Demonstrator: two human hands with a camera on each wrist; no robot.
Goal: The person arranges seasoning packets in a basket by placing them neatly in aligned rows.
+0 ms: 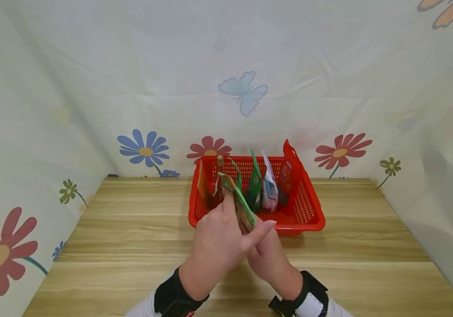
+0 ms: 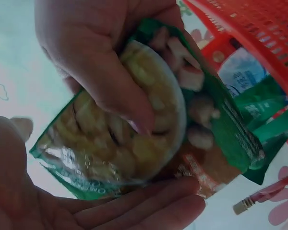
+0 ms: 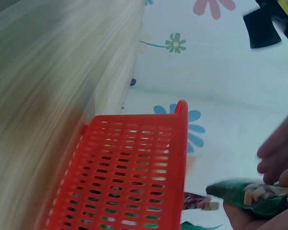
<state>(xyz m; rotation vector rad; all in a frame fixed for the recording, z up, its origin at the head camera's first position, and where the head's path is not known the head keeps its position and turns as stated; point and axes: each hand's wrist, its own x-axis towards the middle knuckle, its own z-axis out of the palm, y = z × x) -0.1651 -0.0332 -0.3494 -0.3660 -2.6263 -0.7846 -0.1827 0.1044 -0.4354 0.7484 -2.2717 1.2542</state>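
My right hand (image 1: 265, 255) grips a green flat food packet (image 2: 192, 139), its thumb (image 2: 129, 108) lying across the front. A bowl of food and pieces of mushroom or meat are printed on it. Palm turned to the packet, my left hand (image 1: 216, 237) has its fingers (image 2: 153, 206) straight along one edge and its thumb out to the side. In the head view the packet stands tilted between both hands, over the near left part of a red plastic basket (image 1: 306, 227). The right wrist view shows only one end of the packet.
Upright in the basket are an orange packet (image 1: 203, 185), a bottle with a light cap (image 1: 220, 162), green packets (image 1: 254, 189), a white-and-pink packet (image 1: 270, 191) and a red packet (image 1: 287, 180). A wooden table (image 1: 131, 229) bears the basket; flowered cloth (image 1: 151, 79) surrounds it.
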